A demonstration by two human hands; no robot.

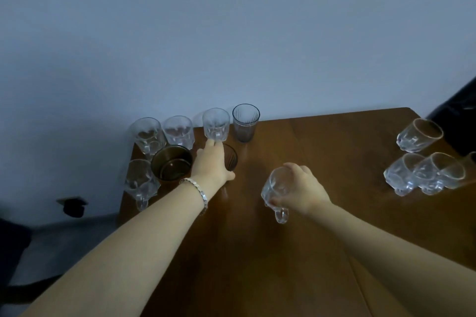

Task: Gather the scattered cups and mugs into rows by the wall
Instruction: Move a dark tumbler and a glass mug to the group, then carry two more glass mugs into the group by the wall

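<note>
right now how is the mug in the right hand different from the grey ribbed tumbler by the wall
The clear mug is held in the right hand above the table; the grey tumbler stands on it by the wall. The clear mug has a handle, while the grey tumbler shows none. The mug is colourless with a moulded body; the tumbler is smoky grey with fine vertical lines. Both are see-through glass and look empty.

Brown wood tabletop (322, 152), smooth and a bit shiny. Clear, shiny glass mugs (422, 174) near the right edge and clear glass cups (177, 131) along the back edge by the matt painted wall (231, 33); one smoky grey glass (245, 122), one dark brown glass (171, 162). Shiny metal bracelet (198, 189) on the left wrist.
</note>
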